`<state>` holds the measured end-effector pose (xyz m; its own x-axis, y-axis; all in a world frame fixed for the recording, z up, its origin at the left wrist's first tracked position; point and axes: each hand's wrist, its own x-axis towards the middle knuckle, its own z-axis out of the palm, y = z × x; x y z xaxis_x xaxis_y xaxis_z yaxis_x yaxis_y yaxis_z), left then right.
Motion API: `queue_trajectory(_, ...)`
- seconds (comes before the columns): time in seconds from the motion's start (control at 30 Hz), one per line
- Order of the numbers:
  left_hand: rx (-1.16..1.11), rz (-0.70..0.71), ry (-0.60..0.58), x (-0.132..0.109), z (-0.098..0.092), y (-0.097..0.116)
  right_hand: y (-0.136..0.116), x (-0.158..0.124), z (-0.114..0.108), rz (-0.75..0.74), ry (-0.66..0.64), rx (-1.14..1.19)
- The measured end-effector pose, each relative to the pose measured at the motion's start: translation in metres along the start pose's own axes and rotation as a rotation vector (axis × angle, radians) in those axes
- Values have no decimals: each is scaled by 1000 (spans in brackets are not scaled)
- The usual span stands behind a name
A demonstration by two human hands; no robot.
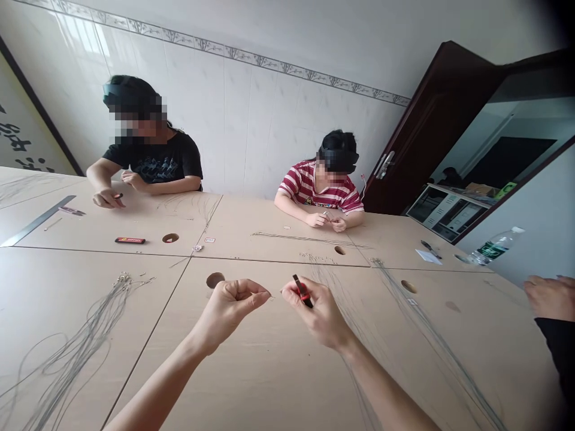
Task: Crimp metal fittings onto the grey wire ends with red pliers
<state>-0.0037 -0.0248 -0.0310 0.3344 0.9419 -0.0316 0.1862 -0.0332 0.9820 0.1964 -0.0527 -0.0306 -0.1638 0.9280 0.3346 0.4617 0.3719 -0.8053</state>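
My left hand (233, 302) hovers above the pale wooden table (278, 371), its thumb and forefinger pinched together on something tiny that I cannot make out. Just to its right, my right hand (317, 311) is closed round a small red and black tool (302, 290) that sticks up between the fingers. The two hands almost meet at the fingertips. A bundle of thin grey wires (76, 347) lies on the table to the left. More thin wires (431, 335) run along the table on the right.
Two people sit across the table, each with both hands busy on small parts. Another person's hand (550, 296) shows at the right edge. A red and black flat case (130, 240), a metal ruler (38, 221), a water bottle (494, 246) and cable holes (215, 279) are there.
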Motion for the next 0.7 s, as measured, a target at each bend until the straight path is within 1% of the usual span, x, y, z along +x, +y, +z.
queue_trajectory(0.1,-2,30,-7,1,1,0,-4,-1,7,74,-45,141)
queue_trajectory(0.23,4,33,-15,1,0,-1,-5,0,13,112,-48,211)
queue_trajectory(0.47,-2,55,-39,0,-1,-3,-9,3,14,151,-80,179)
queue_trajectory(0.63,16,60,-89,2,-1,-8,-11,3,12,136,-122,164)
queue_trajectory(0.7,17,55,-89,3,0,-7,-11,4,13,136,-108,156)
